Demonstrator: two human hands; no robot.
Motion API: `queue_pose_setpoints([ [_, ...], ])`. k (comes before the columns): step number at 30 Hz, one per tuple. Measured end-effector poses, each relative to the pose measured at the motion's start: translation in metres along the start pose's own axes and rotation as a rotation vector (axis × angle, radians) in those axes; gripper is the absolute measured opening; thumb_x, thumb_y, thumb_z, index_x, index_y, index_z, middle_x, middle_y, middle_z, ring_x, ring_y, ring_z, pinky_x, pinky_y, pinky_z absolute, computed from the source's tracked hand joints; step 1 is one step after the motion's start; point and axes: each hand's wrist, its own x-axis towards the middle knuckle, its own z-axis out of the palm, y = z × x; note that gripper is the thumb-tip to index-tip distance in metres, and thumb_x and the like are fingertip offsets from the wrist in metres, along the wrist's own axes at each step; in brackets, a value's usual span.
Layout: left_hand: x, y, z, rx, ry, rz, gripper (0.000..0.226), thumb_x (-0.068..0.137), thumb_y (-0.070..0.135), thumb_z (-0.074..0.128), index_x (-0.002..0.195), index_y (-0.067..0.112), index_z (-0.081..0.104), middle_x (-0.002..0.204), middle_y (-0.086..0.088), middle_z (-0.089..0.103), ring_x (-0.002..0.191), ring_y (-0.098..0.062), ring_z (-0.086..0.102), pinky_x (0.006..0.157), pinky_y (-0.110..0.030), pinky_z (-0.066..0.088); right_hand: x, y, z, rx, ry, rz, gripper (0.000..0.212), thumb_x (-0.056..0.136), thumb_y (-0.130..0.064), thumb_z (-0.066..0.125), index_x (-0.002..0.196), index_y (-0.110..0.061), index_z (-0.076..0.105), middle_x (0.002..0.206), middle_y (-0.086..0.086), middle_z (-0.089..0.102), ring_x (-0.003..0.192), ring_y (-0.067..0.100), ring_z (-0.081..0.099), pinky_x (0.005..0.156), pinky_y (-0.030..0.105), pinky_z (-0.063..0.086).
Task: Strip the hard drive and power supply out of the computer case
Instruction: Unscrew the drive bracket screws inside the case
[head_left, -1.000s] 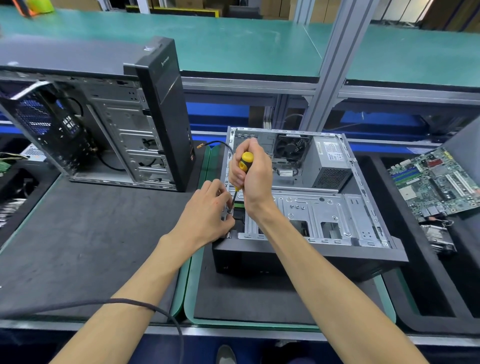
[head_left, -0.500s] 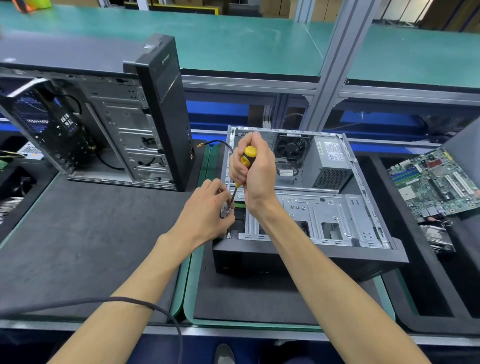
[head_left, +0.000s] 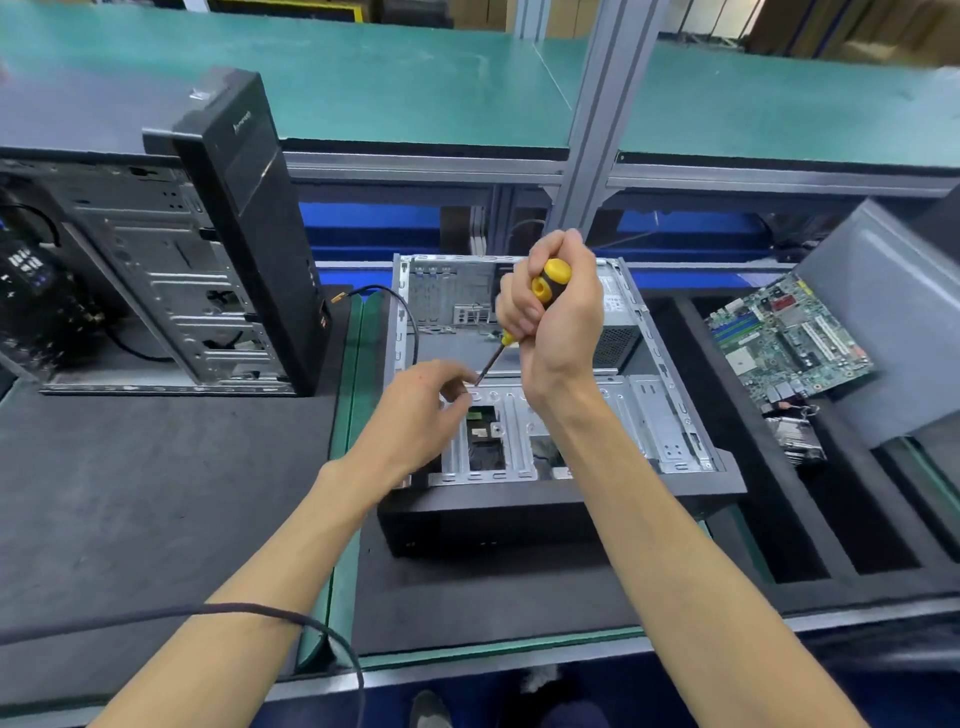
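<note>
Screwdriver (head_left: 540, 301) lifted higher, right hand (head_left: 558, 322) gripping

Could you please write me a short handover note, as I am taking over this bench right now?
Right hand grips the yellow-and-black screwdriver, tip down at the drive cage near the front of the open computer case.
Left hand pinches at the tip; a screw there is too small to confirm.
Power supply sits in the case's far right corner.
Hard drive is not clearly visible inside the cage.
Motherboard lies in the tray on the right.
Left to do: free the drive, then the power supply.
</note>
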Motion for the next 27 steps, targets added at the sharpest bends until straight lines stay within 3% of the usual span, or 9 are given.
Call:
queue_pose_setpoints([
  [4,0.015,0.015,0.019,-0.067,-0.062,-0.067,0.012,0.086,0.013,0.073,0.087,0.022,0.065,0.076,0.009,0.066,0.069,-0.002,0.060,0.066,-0.015,0.045,0.006,-0.018,-0.029,-0.024,0.097,-0.019,0.036,0.099,-0.033,0.039,0.068,-0.019,0.050,0.049,-0.003,0.034,0.043,0.012,0.026,0.041,0.025,0.025],
  [9,0.028,0.033,0.039,0.029,-0.140,0.031,0.007,0.087,0.013,0.072,0.091,0.018,0.075,0.080,0.008,0.067,0.072,-0.010,0.059,0.073,-0.026,0.048,0.010,-0.021,-0.066,-0.051,0.172,0.091,0.025,0.091,-0.029,0.039,0.069,-0.022,0.048,0.057,-0.003,0.037,0.048,0.012,0.028,0.042,0.024,0.024],
  [13,0.029,0.041,0.049,0.092,-0.211,0.014,0.010,0.086,0.014,0.071,0.095,0.019,0.069,0.078,0.007,0.068,0.075,-0.013,0.063,0.074,-0.035,0.053,0.013,-0.015,-0.091,-0.130,0.262,0.235,0.015,0.093,-0.020,0.036,0.079,-0.019,0.042,0.063,-0.004,0.042,0.052,0.011,0.033,0.044,0.024,0.025],
  [17,0.029,0.044,0.053,0.204,-0.246,-0.014,0.006,0.083,0.015,0.071,0.084,0.021,0.068,0.077,0.009,0.067,0.075,-0.011,0.062,0.074,-0.035,0.055,0.016,-0.014,-0.109,-0.457,0.259,0.405,0.017,0.094,-0.021,0.043,0.082,-0.013,0.052,0.064,0.000,0.054,0.049,0.013,0.046,0.044,0.027,0.036],
  [21,0.030,0.046,0.055,0.257,-0.257,-0.027,0.005,0.083,0.016,0.070,0.086,0.020,0.071,0.080,0.008,0.067,0.079,-0.013,0.061,0.076,-0.033,0.053,0.013,-0.015,-0.120,-0.628,0.200,0.506,0.018,0.097,-0.032,0.062,0.100,-0.014,0.063,0.074,0.005,0.066,0.054,0.020,0.068,0.045,0.022,0.047],
  [24,0.029,0.048,0.055,0.250,-0.241,-0.065,0.014,0.080,0.014,0.072,0.088,0.022,0.064,0.074,0.013,0.063,0.074,-0.009,0.058,0.069,-0.030,0.049,0.010,-0.012,-0.126,-0.757,0.162,0.489,0.020,0.094,-0.032,0.068,0.089,-0.013,0.070,0.065,0.004,0.066,0.057,0.022,0.072,0.050,0.030,0.053],
  [26,0.028,0.049,0.055,0.252,-0.239,-0.074,0.019,0.080,0.014,0.073,0.091,0.023,0.061,0.072,0.014,0.060,0.071,-0.005,0.055,0.065,-0.028,0.044,0.010,-0.007,-0.131,-0.846,0.158,0.468,0.020,0.093,-0.032,0.069,0.083,-0.015,0.070,0.064,0.004,0.068,0.054,0.018,0.071,0.061,0.038,0.060],
  [27,0.028,0.049,0.056,0.257,-0.235,-0.071,0.020,0.080,0.014,0.073,0.093,0.022,0.061,0.073,0.014,0.060,0.072,-0.006,0.055,0.065,-0.028,0.042,0.011,-0.004,-0.134,-0.902,0.157,0.447,0.019,0.092,-0.034,0.070,0.081,-0.018,0.070,0.066,0.003,0.070,0.054,0.013,0.070,0.063,0.035,0.060],
])
